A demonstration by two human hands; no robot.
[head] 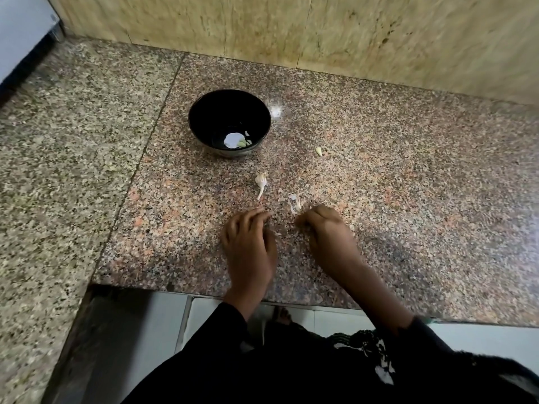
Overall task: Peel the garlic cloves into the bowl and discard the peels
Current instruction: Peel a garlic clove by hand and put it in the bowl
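A speckled granite counter (379,176) is carrying everything here, with a seam running down its left part and a tan stone wall (291,27) standing along its back edge. Left of the middle and toward the back edge, a black bowl (204,118) is sitting upright, and pale peeled pieces are lying at its bottom beside a bright reflection. Between the bowl and the front edge, a garlic stem piece (261,183) with a little bulb remnant is lying on the counter, its stalk pointing toward the front. The left hand (250,252) is reaching in over the front edge, palm down, wrist straight, its dark sleeve (224,325) ending just past the edge; its fingers are lying relaxed and lightly bent with the tips touching the stone, holding nothing visible. Just right of those fingertips, a small heap of papery garlic peels (294,203) is lying on the counter, touching or nearly touching the right hand's knuckles. The right hand (323,225) is coming in at a slant from the front right, forearm bare, fingers curled under toward the peels; whether they are pinching a peel or a clove cannot be told, since the tips are hidden and blurred. Farther right and nearer the back, well apart from both hands, a single garlic clove (319,151) is lying alone to the right of the bowl
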